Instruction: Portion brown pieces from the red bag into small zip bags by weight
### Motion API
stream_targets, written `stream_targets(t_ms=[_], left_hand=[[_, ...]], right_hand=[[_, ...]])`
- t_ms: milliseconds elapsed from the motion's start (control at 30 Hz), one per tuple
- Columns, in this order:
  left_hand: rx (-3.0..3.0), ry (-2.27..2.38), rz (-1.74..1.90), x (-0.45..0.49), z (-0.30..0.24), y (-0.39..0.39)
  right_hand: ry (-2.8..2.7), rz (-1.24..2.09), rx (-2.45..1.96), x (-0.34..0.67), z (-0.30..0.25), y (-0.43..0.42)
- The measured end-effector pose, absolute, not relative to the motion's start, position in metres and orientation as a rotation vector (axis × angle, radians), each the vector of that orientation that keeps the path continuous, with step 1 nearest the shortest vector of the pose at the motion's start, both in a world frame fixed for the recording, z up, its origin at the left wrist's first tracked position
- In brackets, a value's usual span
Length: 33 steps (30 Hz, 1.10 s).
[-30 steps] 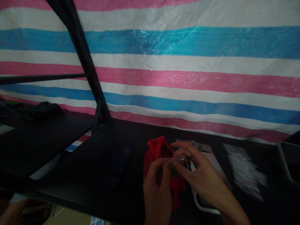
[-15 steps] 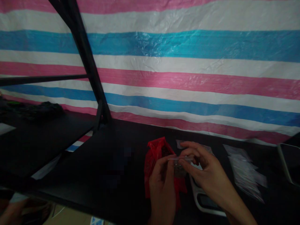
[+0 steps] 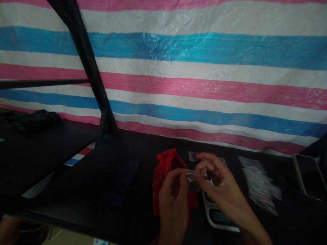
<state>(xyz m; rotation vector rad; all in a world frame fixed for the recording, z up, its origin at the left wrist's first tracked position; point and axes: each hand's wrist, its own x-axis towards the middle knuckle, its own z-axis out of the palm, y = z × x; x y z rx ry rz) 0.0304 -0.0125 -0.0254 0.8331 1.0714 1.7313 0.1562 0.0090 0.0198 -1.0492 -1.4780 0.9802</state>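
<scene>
Between my two hands is a small clear zip bag (image 3: 193, 184) with some dark contents low inside it. My left hand (image 3: 174, 197) pinches the bag's upper left corner between thumb and fingers. At the top right edge, my right hand (image 3: 217, 178) pinches it with thumb and forefinger, the other fingers curled. Behind my left hand stands a red plastic bag (image 3: 163, 170), its mouth open on dark brown bits. A white digital scale (image 3: 213, 219) lies under my right hand, which hides much of it. Another clear bag (image 3: 192, 156) lies just behind my right hand.
A loose pile of flat clear zip bags (image 3: 260, 185) lies right of my hands. Further right is a phone (image 3: 309, 177). A black metal frame (image 3: 89, 68) rises at the left of the black table (image 3: 102, 190). Striped plastic sheeting (image 3: 191, 81) hangs behind.
Both hands still pinch the zip bag's top edge, my right fingers slightly shifted along it. The whole view has swung a little, so things on the table appear further left.
</scene>
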Motion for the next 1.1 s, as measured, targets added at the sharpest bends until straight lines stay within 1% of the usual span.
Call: stream_targets(t_ms=[200, 333, 433, 467, 500, 567, 633, 700, 800, 933, 1100], left_hand=[[0.931, 1.090, 1.691, 0.030, -0.029, -0.012], [1.168, 1.098, 1.652, 0.023, -0.033, -0.018], [1.538, 1.352, 1.820, -0.004, -0.028, -0.019], [1.683, 1.503, 1.910, -0.018, -0.025, -0.018], [1.785, 1.716, 1.898, -0.033, -0.022, -0.015], [1.868, 2.151, 1.668, -0.066, -0.017, -0.008], [1.763, 2.545, 1.266, -0.094, -0.017, 0.000], [1.781, 2.714, 0.938, -0.113, -0.022, 0.004], [1.952, 2.744, 0.645, -0.124, -0.036, 0.005], [2.066, 2.736, 0.486, -0.129, -0.048, 0.001], [1.938, 2.652, 0.490, -0.142, -0.047, 0.006]], right_hand=[[-1.525, 0.994, -1.027, 0.150, 0.019, 0.010], [-1.533, 0.892, -1.039, 0.154, 0.020, 0.012], [-1.490, 0.812, -1.075, 0.165, 0.019, 0.015], [-1.469, 0.786, -1.092, 0.170, 0.019, 0.016], [-1.444, 0.765, -1.106, 0.174, 0.019, 0.017], [-1.388, 0.756, -1.115, 0.183, 0.020, 0.019], [-1.330, 0.777, -1.114, 0.189, 0.023, 0.019], [-1.282, 0.781, -1.116, 0.193, 0.027, 0.018], [-1.233, 0.755, -1.131, 0.196, 0.031, 0.017], [-1.222, 0.760, -1.129, 0.200, 0.031, 0.016], [-1.228, 0.737, -1.143, 0.207, 0.030, 0.016]])
